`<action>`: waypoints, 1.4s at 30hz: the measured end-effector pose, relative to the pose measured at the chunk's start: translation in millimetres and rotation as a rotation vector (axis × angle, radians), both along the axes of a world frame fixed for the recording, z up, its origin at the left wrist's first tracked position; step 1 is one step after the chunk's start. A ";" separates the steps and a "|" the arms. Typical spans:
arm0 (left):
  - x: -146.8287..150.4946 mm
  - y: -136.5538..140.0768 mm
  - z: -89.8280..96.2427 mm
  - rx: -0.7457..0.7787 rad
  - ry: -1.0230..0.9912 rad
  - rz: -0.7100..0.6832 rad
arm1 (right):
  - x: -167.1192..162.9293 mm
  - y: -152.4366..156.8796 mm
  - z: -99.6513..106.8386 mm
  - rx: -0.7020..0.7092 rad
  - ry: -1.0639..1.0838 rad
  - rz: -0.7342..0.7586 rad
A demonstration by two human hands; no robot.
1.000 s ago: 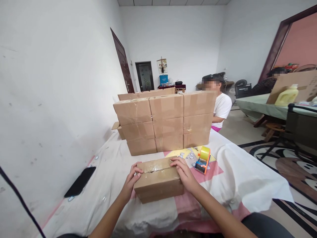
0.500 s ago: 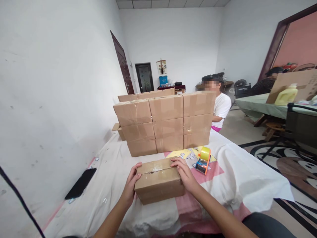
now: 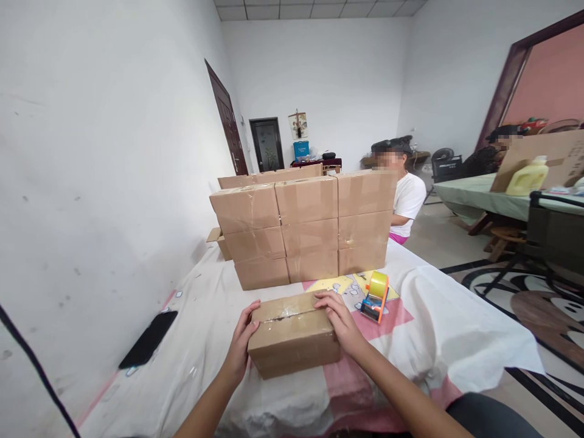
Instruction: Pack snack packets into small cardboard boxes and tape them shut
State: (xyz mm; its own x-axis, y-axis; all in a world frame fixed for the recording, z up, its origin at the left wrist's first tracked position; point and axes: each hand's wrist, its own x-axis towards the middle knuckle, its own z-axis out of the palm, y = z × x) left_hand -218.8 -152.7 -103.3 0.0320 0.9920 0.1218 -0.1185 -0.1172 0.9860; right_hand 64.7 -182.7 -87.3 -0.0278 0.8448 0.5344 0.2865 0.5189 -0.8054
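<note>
A brown cardboard box point(image 3: 294, 344) rests on the cloth-covered table in front of me, clear tape running along its top seam. My left hand point(image 3: 244, 337) grips its left end, thumb over the top edge. At the right end, my right hand point(image 3: 340, 319) curls its fingers over the top edge and holds the side. Just right of the box lies a tape dispenser point(image 3: 376, 297) with a yellow roll and orange frame. Behind stands a stack of taped cardboard boxes point(image 3: 306, 234), three high and three across.
A black phone point(image 3: 148, 339) lies near the wall at left. An open carton point(image 3: 221, 243) shows behind the stack's left side. Beyond the stack sits a person in a white shirt point(image 3: 409, 198). A green-covered table point(image 3: 469, 191) with a yellow jug point(image 3: 528, 176) stands at right.
</note>
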 end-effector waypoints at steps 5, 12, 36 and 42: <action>1.0 1.2 -4.1 0.004 -0.032 0.034 | -0.5 1.4 -1.4 0.000 0.004 -0.007; 0.0 1.8 5.0 -0.049 -0.031 0.050 | -0.3 2.6 -4.3 0.004 0.009 -0.013; -5.2 7.3 11.6 -0.072 -0.023 0.032 | -1.7 5.4 -6.4 0.007 0.070 0.004; -12.1 14.3 10.6 -0.043 -0.007 -0.051 | -3.1 7.0 -8.0 0.012 0.087 0.013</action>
